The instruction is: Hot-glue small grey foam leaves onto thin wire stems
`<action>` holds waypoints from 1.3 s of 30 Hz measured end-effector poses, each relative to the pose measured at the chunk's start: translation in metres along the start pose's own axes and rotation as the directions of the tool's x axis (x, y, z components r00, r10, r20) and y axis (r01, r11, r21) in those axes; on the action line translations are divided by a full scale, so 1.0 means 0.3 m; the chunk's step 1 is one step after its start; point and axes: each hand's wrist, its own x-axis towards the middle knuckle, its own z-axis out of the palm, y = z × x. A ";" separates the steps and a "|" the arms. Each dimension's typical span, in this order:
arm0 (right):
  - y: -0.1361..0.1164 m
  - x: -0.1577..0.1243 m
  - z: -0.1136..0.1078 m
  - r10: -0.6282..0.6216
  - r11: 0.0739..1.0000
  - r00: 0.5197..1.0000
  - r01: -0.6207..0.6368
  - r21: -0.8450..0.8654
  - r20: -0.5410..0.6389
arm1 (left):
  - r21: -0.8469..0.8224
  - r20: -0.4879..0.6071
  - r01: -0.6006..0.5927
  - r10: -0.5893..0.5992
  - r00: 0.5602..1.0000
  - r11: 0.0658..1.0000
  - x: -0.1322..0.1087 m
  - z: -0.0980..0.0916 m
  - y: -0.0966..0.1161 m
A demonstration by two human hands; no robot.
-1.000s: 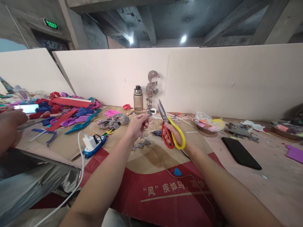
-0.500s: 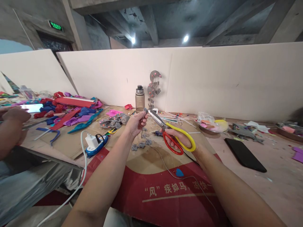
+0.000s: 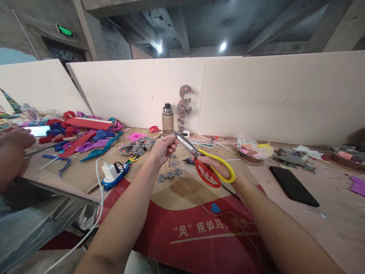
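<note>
My right hand (image 3: 214, 167) grips a pair of scissors (image 3: 194, 149) with one yellow and one red handle. Their blades point up and left, and the tips meet a small grey piece at my left fingertips. My left hand (image 3: 164, 149) is closed in a pinch on this small grey piece (image 3: 175, 133), whose kind is too small to make out. Below my left hand, several grey flower-like pieces (image 3: 170, 174) lie on the cardboard (image 3: 182, 194). A grey moon-shaped hanging ornament (image 3: 186, 91) with pink dots is up against the white board behind.
A water bottle (image 3: 168, 121) stands at the back. A blue power strip (image 3: 116, 179) with a white charger and cable lies left, near colourful cloth scraps (image 3: 85, 137). Another person's hand (image 3: 17, 139) is by a lit phone. A black phone (image 3: 293, 186) and a tray (image 3: 253, 152) lie right.
The scissors' handles look slightly closer together, with the blades still at the grey piece. Both hands stay in nearly the same place; the view has shifted very slightly.
</note>
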 end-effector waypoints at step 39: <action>0.039 0.013 -0.018 0.108 0.994 0.990 -0.107 -0.015 0.088 | 0.087 0.044 -0.018 0.014 0.999 0.996 -0.001 -0.007 0.000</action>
